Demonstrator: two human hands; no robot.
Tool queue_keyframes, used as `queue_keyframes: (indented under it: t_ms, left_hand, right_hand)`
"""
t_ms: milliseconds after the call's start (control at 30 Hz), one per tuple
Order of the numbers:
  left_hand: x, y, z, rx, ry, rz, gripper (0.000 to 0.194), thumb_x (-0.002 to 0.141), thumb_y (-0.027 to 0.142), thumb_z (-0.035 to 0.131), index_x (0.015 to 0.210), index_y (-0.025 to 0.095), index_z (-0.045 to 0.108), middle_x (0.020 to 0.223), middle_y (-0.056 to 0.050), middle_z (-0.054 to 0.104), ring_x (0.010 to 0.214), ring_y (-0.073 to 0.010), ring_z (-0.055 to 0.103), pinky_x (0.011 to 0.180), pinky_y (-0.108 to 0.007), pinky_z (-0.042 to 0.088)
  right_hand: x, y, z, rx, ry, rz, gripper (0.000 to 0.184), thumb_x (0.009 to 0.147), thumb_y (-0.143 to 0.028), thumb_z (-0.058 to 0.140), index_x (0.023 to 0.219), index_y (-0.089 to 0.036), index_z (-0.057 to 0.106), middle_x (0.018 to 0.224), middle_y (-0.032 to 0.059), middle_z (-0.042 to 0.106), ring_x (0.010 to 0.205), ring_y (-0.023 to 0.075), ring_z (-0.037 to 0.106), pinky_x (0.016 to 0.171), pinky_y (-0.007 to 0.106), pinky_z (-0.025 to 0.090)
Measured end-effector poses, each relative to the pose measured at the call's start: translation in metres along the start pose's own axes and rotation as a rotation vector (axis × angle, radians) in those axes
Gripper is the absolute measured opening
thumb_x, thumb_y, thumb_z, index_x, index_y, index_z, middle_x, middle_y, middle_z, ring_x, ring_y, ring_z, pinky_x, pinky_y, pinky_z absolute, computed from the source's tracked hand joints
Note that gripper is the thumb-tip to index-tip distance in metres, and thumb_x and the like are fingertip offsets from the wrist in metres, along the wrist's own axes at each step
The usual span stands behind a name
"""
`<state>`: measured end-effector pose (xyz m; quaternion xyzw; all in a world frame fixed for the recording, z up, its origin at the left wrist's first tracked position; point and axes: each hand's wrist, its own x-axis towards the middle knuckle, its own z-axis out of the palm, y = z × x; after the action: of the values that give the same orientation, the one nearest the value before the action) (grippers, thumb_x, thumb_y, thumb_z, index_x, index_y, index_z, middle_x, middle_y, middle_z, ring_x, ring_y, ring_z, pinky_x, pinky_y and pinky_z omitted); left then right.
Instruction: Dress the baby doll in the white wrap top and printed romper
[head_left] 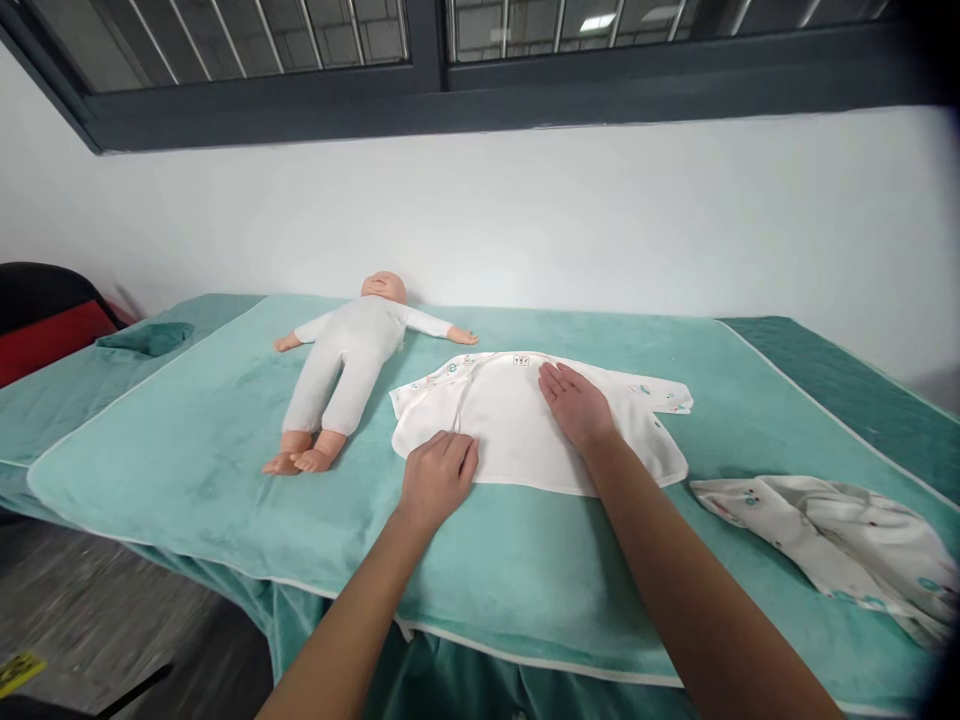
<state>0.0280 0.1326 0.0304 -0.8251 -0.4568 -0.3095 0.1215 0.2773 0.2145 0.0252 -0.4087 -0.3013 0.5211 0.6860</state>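
A white baby shirt [517, 430] lies spread out on the bed, its sleeves printed with small coloured figures and a label at the neck. My right hand [576, 402] rests flat on its upper middle, fingers stretched out. At the shirt's lower left part, my left hand [441, 472] is closed, with the fingers curled down on the fabric and the fingertips hidden. To the left of the shirt, a baby doll [352, 345] in a white body lies on its back, arms out and bare feet toward me.
A crumpled white printed baby garment [832, 540] lies at the right. A green plush cover [195, 470] spreads over the bed, which stands against a white wall [525, 220] under a barred window [442, 50]. A black and red chair [52, 320] is at the far left.
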Motion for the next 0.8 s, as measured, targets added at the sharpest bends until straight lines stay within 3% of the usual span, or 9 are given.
queue_keyframes:
  t_ms: [133, 300, 400, 533, 667, 800]
  left_hand:
    - [0.000, 0.000, 0.000, -0.004, 0.003, -0.003, 0.029, 0.100, 0.025, 0.044, 0.076, 0.021, 0.059, 0.066, -0.001, 0.062, 0.066, -0.0157, 0.056, 0.062, -0.031, 0.038]
    - [0.000, 0.000, 0.001, -0.002, 0.007, 0.010, 0.028, 0.100, 0.025, 0.045, 0.077, 0.021, 0.059, 0.066, -0.001, 0.061, 0.066, -0.0158, 0.056, 0.063, -0.031, 0.039]
    - [0.001, -0.001, 0.001, -0.008, 0.012, 0.015, 0.027, 0.100, 0.024, 0.045, 0.077, 0.021, 0.058, 0.067, 0.000, 0.061, 0.067, -0.0156, 0.057, 0.063, -0.031, 0.039]
    - [0.001, -0.001, 0.001, -0.020, 0.012, 0.011, 0.027, 0.100, 0.024, 0.045, 0.077, 0.020, 0.058, 0.067, -0.001, 0.062, 0.067, -0.0155, 0.057, 0.063, -0.031, 0.039]
    - [0.001, -0.002, 0.002, -0.025, 0.009, 0.011, 0.026, 0.100, 0.023, 0.045, 0.078, 0.020, 0.059, 0.068, -0.001, 0.062, 0.068, -0.0155, 0.057, 0.064, -0.031, 0.039]
    - [0.000, -0.002, 0.003, -0.018, 0.031, 0.015, 0.026, 0.100, 0.023, 0.047, 0.076, 0.020, 0.058, 0.066, 0.000, 0.061, 0.066, -0.0151, 0.056, 0.063, -0.031, 0.039]
  right_hand:
    - [-0.005, 0.006, 0.006, -0.165, -0.006, -0.087, 0.028, 0.084, -0.034, 0.061, 0.109, -0.022, 0.056, 0.133, 0.0131, 0.064, 0.127, 0.0212, 0.062, 0.111, 0.045, 0.048]
    - [-0.011, 0.014, 0.012, -0.524, -0.061, -0.188, 0.035, 0.087, -0.034, 0.054, 0.120, -0.019, 0.055, 0.139, 0.0142, 0.061, 0.129, 0.0208, 0.059, 0.113, 0.045, 0.044]
    - [-0.019, 0.019, 0.020, -0.791, -0.156, -0.253, 0.037, 0.085, -0.028, 0.054, 0.121, -0.020, 0.060, 0.138, 0.0120, 0.062, 0.132, 0.0232, 0.054, 0.118, 0.049, 0.035]
    - [-0.026, 0.024, 0.029, -1.068, -0.305, -0.353, 0.040, 0.085, -0.023, 0.055, 0.124, -0.016, 0.064, 0.145, 0.0115, 0.057, 0.142, 0.0241, 0.042, 0.124, 0.044, 0.023]
    - [-0.015, 0.017, 0.020, -1.304, -0.322, -0.379, 0.056, 0.093, -0.033, 0.050, 0.140, -0.003, 0.053, 0.156, 0.0205, 0.043, 0.148, 0.0308, 0.033, 0.124, 0.047, 0.017]
    - [0.004, 0.002, 0.003, -1.704, -0.295, -0.294, 0.067, 0.100, -0.046, 0.037, 0.151, -0.004, 0.040, 0.163, 0.0163, 0.033, 0.151, 0.0280, 0.029, 0.123, 0.042, 0.021]
